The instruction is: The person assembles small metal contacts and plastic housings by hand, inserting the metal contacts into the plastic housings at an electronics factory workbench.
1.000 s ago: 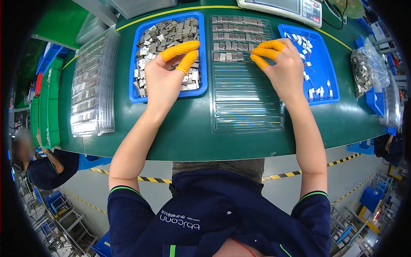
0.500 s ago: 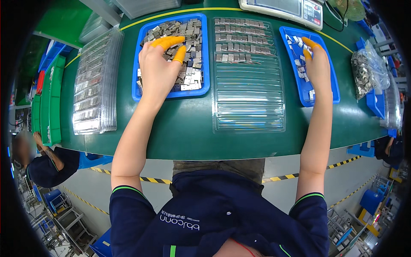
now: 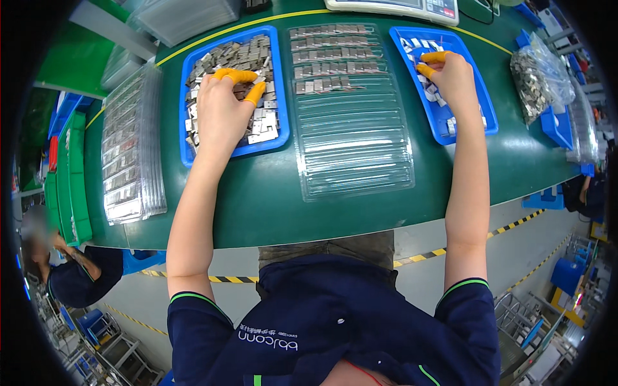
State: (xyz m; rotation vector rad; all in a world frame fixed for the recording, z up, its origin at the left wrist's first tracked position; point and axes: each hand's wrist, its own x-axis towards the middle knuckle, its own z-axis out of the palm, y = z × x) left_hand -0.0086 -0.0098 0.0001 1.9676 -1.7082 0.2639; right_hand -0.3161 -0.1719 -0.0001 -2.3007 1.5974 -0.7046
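Observation:
Over a blue tray heaped with small flat silver metal pieces, my left hand has its thumb and fingers curled toward each other. Yellow finger covers sit on its fingertips; pieces lie close around them, and what is gripped is too small to tell. My right hand pinches low over a second blue tray holding small white parts. What sits between its yellow-covered thumb and finger is unclear. Between the trays lies a clear slotted plastic tray, with rows of metal pieces in its far slots.
A stack of filled clear trays stands at the left, beside green bins. A scale is at the back. At the right sits a clear bag of metal parts. Another person sits at the far left.
The view has shifted, so the table things appear further left. My left fingers stay over the metal pieces. My right thumb and finger have come closer together at the tray's left side.

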